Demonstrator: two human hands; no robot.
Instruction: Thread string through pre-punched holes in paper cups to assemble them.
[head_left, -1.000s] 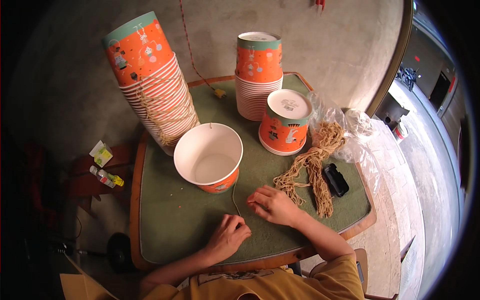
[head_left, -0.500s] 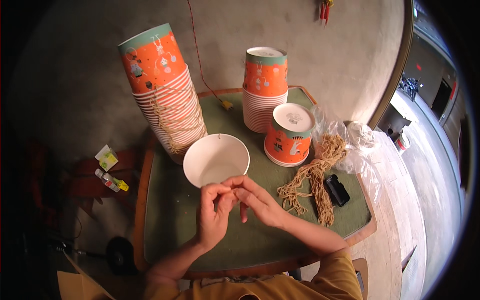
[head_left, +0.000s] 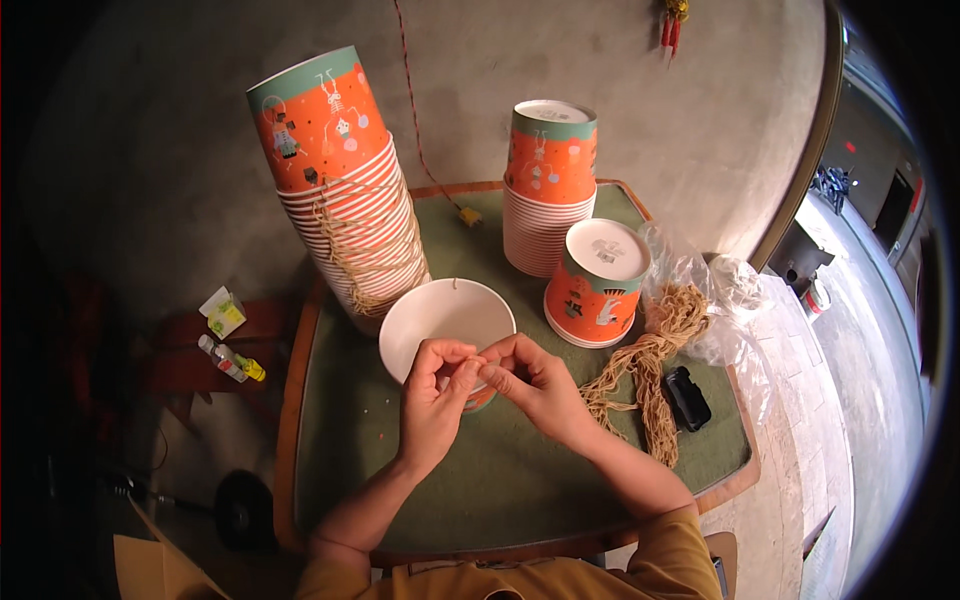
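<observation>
A paper bucket (head_left: 440,310), white inside, sits with its open mouth toward me on the green table (head_left: 400,500). A bit of cord shows at its far rim. At the near rim my left hand (head_left: 428,410) and my right hand (head_left: 540,392) meet, thumbs and forefingers pinched together. Whatever lies between the fingertips is too small to make out. Behind the bucket, to the left, leans a tall stack of orange buckets (head_left: 320,120) wound with cord. Right of my right hand lies a bundle of tan cord (head_left: 655,400).
Upside-down orange buckets stand in a medium stack (head_left: 553,165) and a short stack (head_left: 597,295) at the right. Beyond the cord are a black case (head_left: 687,399) and a clear plastic bag (head_left: 735,345). A yellow plug (head_left: 469,216) hangs by the table's back edge.
The whole view has shifted slightly, putting things farther right and lower. My hands are a little farther apart at the palms, showing the bucket's orange side between them; the fingertips still meet.
</observation>
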